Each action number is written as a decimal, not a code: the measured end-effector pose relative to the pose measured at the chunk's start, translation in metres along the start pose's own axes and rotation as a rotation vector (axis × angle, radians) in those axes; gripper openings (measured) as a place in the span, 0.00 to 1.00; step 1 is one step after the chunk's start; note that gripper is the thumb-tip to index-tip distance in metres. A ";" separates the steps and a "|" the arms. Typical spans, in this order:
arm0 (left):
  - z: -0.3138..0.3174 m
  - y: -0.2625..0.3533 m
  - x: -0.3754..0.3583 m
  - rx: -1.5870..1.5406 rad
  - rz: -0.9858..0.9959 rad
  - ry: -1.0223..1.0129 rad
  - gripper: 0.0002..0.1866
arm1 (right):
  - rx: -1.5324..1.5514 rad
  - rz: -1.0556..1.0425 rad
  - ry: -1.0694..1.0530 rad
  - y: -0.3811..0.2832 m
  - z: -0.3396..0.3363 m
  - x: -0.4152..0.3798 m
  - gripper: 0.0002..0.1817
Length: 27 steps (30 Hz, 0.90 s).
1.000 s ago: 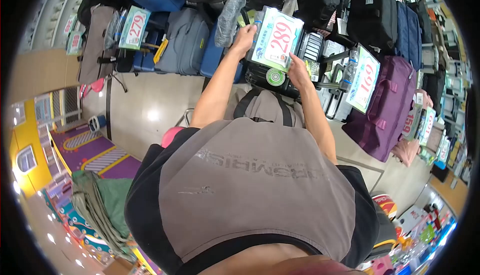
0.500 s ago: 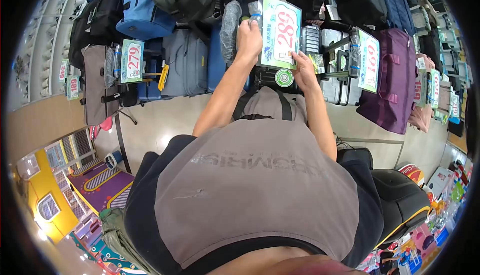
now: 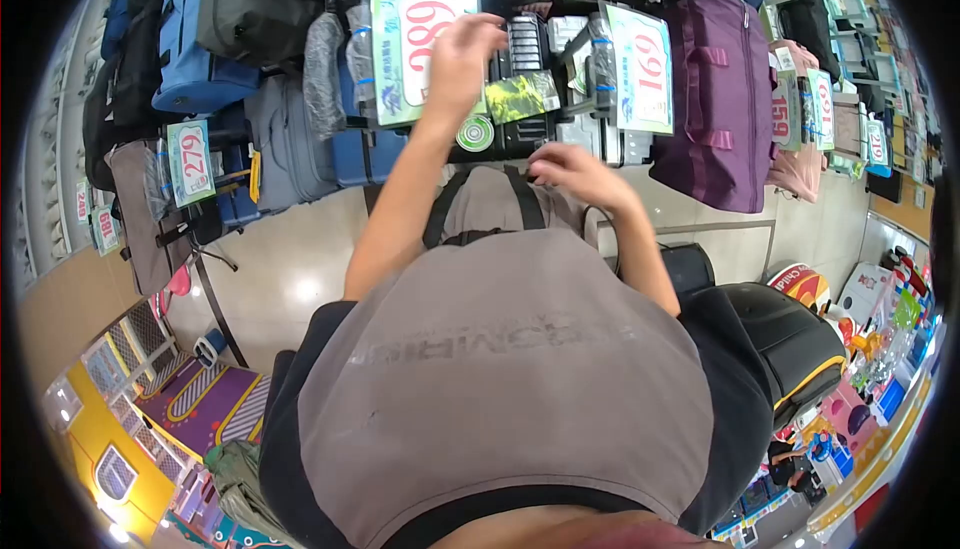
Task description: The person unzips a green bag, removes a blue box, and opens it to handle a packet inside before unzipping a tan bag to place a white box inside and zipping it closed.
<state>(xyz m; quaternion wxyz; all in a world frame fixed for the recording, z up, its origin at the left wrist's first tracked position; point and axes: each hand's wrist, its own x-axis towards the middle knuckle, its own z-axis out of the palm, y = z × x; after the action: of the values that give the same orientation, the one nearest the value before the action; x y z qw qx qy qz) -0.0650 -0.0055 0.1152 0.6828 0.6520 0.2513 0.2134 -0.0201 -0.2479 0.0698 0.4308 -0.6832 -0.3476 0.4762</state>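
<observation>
My left hand (image 3: 465, 64) is raised in front of the right part of the price sign marked 289 (image 3: 398, 49), its fingers apart and pointing right. Lower and to the right, my right hand (image 3: 580, 174) hangs near my waist with its fingers loosely bent; whether anything is between them is too small to tell. A green-and-black printed card (image 3: 522, 97) lies over dark luggage between the hands. Just below the sign sits a round green-and-white label (image 3: 475, 132). The sign marked 169 (image 3: 640, 69) stands to the right of both hands.
A blue bag (image 3: 190, 49), a grey suitcase (image 3: 290, 134) and the sign 279 (image 3: 190, 162) are on the left. On the right hangs a purple bag (image 3: 715, 99). A black seat-like object (image 3: 780, 344) with yellow trim is at the lower right.
Both hands have let go of the 289 sign. My right hand has dropped toward my waist. The view has shifted, so the luggage and signs appear further left.
</observation>
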 end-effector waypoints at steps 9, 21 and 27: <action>0.183 -0.132 0.008 -0.426 -0.456 -0.161 0.25 | -0.156 0.320 1.042 0.098 -0.188 -0.017 0.36; 0.199 -0.124 0.003 -0.515 -0.390 0.041 0.23 | 0.950 0.011 0.427 0.153 -0.190 -0.018 0.04; 0.195 -0.111 0.002 -0.363 -0.434 0.012 0.22 | 0.876 0.081 0.356 0.171 -0.179 -0.002 0.08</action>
<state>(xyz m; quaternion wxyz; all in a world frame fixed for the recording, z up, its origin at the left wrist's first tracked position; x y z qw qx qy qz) 0.0534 -0.1638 0.0087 0.8165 0.4490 0.3466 0.1076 0.1599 -0.3622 -0.0553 0.7123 -0.5213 -0.0080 0.4698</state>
